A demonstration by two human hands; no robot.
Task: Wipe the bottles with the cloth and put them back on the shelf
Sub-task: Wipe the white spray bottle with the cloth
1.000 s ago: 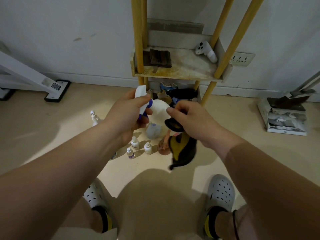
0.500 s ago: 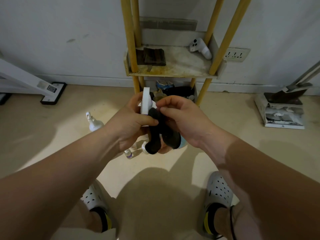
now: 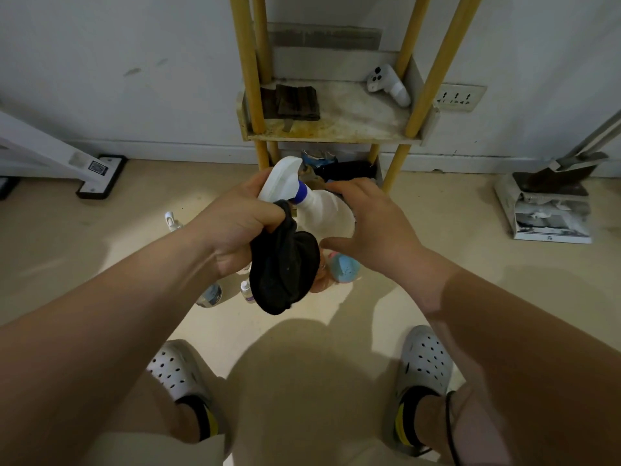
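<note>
I hold a white spray bottle (image 3: pixel 322 210) with a blue collar in front of the yellow-posted shelf (image 3: pixel 336 131). My left hand (image 3: pixel 235 223) grips its spray head and also pinches a black cloth (image 3: pixel 285 267), which hangs down below the hand. On the bottle's round body, the fingers and thumb of my right hand (image 3: pixel 376 227) are curled round it. Several other bottles stand on the floor beneath: a small white one (image 3: pixel 246 290), a clear one (image 3: pixel 210 294), a blue one (image 3: pixel 344 267) and a small sprayer (image 3: pixel 173 222).
On the shelf tray lie a folded dark cloth (image 3: pixel 295 102) and a white controller (image 3: pixel 388 84). A dustpan (image 3: pixel 544 203) sits on the floor at the right, a white stand base (image 3: pixel 100 176) at the left. My two feet in grey clogs are below.
The black cloth has passed from my right hand to my left and now hangs below it. My right hand has moved onto the bottle's body.
</note>
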